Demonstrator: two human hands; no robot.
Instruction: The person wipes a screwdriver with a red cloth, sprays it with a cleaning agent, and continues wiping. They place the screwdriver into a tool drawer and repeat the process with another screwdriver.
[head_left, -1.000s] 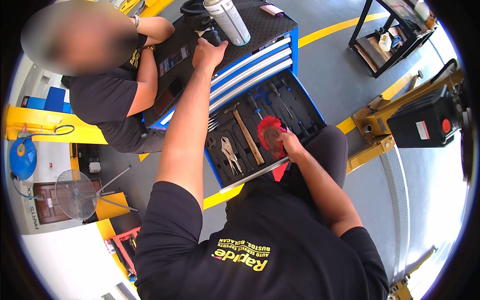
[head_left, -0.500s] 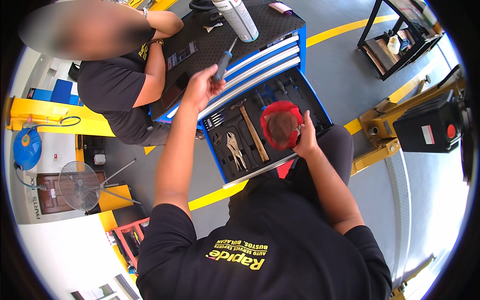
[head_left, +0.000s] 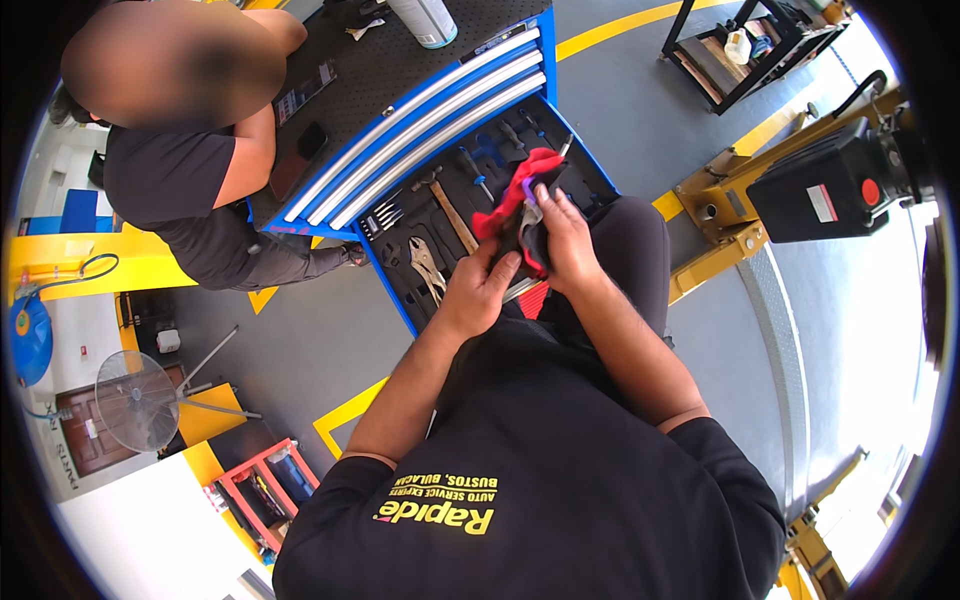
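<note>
Cloth (head_left: pixel 510 195) clasped in both hands over the tool drawer (head_left: pixel 590 172)

Half a second ago I saw the left hand (head_left: pixel 480 290) up by the cabinet front with a screwdriver, and the right hand (head_left: pixel 568 240) alone on the cloth. Now the left has come back near, and the two hands sit close together. The red cloth has gone from a round bundle to a narrow fold. My view has shifted too: the spray can (head_left: pixel 424 20) is cut off at the far edge.

The drawer juts toward me from the blue tool cabinet (head_left: pixel 440 112), its right edge running near the person's knee (head_left: pixel 637 245). Right of it I have room over grey floor (head_left: pixel 620 90) as far as the yellow lift post (head_left: pixel 735 200). Far left, a co-worker (head_left: pixel 170 180) leans on the cabinet.

The cloth is against both hands: the left clamps its near end, the right closes around its right side. A thin metal shaft (head_left: pixel 566 146) shows past its far right side; I can't tell whether it is the screwdriver. Left of the hands, a hammer (head_left: pixel 453 215) and locking pliers (head_left: pixel 426 268) lie in the drawer.
</note>
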